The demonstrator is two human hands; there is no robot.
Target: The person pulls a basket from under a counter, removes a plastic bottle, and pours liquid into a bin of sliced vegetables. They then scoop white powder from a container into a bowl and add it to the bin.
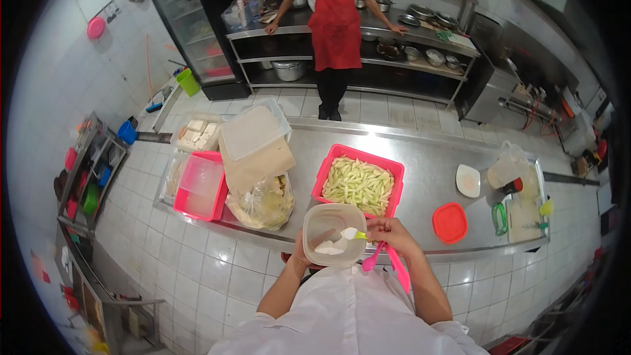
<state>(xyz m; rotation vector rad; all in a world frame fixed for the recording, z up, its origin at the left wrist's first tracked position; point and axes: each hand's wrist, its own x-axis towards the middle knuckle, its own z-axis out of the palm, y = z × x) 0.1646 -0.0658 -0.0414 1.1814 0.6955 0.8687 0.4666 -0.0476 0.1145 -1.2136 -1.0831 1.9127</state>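
My left hand (300, 252) grips the side of a translucent square plastic container (318, 219), tilted toward me. A small mound of white powder (330, 247) lies inside it. Over its right side, my right hand (392, 235) pinches a yellow-green measuring spoon (361, 235), heaped with white powder. Pink measuring spoons (397, 267) dangle below that hand. Just beyond the container stands a pink tub (399, 187), full of pale green cut strips (360, 184) that look like a vegetable.
A steel table (420, 158) spans the front. On its left are a bagged food (268, 205), a pink bin (199, 213) and a translucent lid (253, 133). A red lid (449, 222), white dish (468, 181) and jug (511, 161) sit right. A person in a red apron (335, 23) stands opposite.
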